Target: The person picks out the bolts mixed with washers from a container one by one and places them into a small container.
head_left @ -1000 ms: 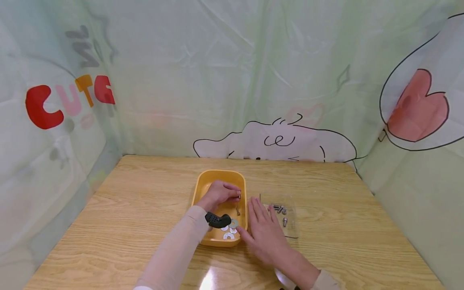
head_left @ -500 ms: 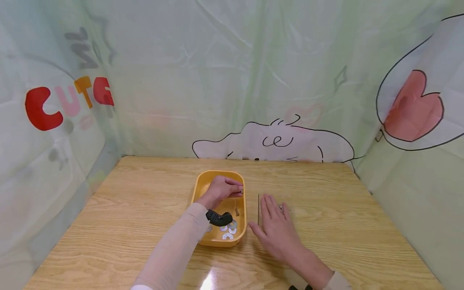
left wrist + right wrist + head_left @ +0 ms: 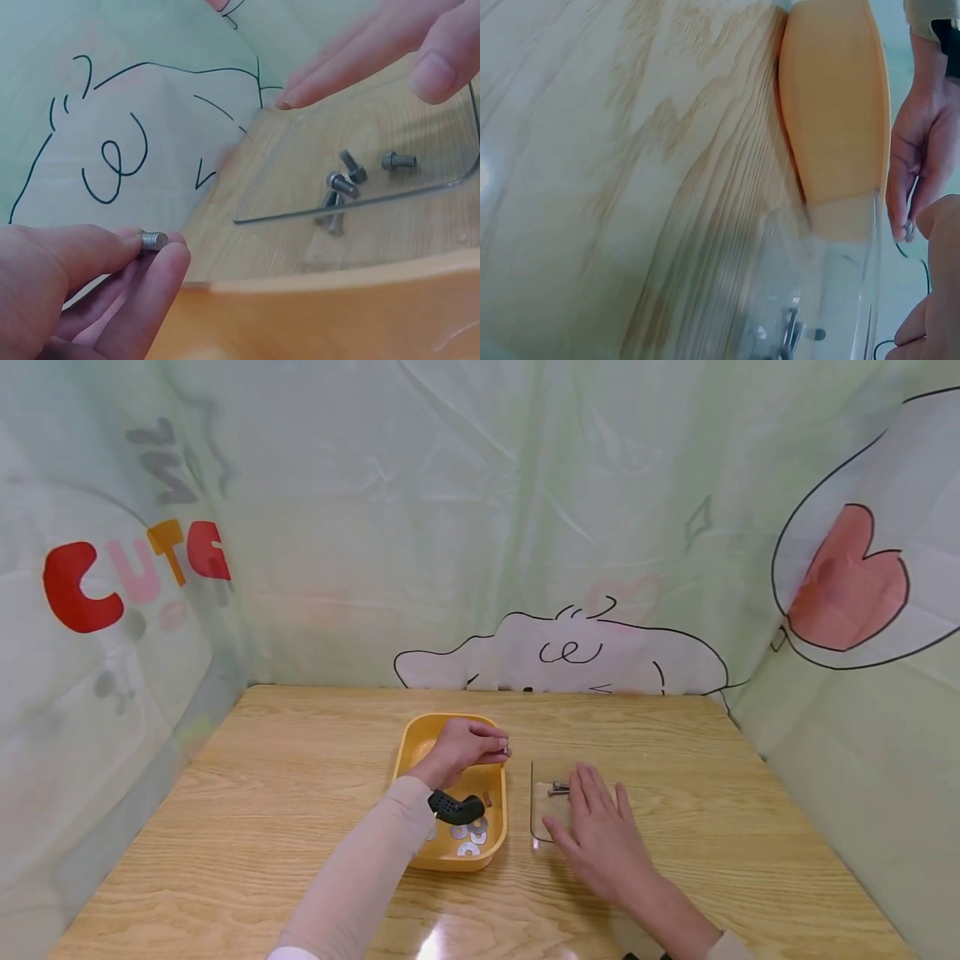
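Observation:
Between the thumb and fingertips of my left hand (image 3: pixel 467 748) is a small metal bolt (image 3: pixel 154 241), its threaded end showing in the left wrist view. That hand is above the right rim of the yellow tray (image 3: pixel 504 814). To the right lies a clear shallow tray (image 3: pixel 532 802) with several socket-head bolts (image 3: pixel 343 184) in it. My right hand (image 3: pixel 606 835), fingers straight, is over the clear tray's right part and covers some of it in the head view. Whether it touches the tray is hard to tell.
Inside the yellow tray, several flat washers (image 3: pixel 477 827) are near the front, and a single bolt (image 3: pixel 487 799) lies by the right wall. A patterned cloth (image 3: pixel 360 527) hangs behind the wooden table (image 3: pixel 300 760) and along both sides.
My left hand has shifted a little up and right to the yellow tray's rim, still pinching the bolt. My right hand has moved right, away from the yellow tray, uncovering the clear tray's left side.

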Tool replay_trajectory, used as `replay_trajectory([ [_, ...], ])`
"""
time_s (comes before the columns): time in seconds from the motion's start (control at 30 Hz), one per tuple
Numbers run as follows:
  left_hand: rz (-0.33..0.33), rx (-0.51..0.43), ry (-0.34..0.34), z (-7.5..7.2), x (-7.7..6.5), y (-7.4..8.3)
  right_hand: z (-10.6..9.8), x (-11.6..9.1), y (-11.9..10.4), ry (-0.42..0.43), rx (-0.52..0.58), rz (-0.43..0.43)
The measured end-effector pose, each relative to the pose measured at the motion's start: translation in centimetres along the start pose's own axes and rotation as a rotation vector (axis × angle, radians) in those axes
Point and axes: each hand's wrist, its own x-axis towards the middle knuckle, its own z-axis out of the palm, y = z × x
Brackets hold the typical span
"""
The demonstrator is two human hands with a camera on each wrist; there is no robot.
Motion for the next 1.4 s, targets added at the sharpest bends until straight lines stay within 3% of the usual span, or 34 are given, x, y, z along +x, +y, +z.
replay_trajectory([
  [0.6,-0.002,-0.031,-0.078,3.1,0.2,0.1,0.4,-1.4,2.7,-0.011,-0.029,0.084],
  [1.03,-0.023,0.078,-0.184,5.8,0.3,-0.5,0.9,-1.6,3.0,-0.010,-0.036,0.110],
  [1.4,-0.066,0.156,-0.208,7.9,0.1,-1.0,1.6,-1.6,3.0,0.012,-0.010,0.123],
])
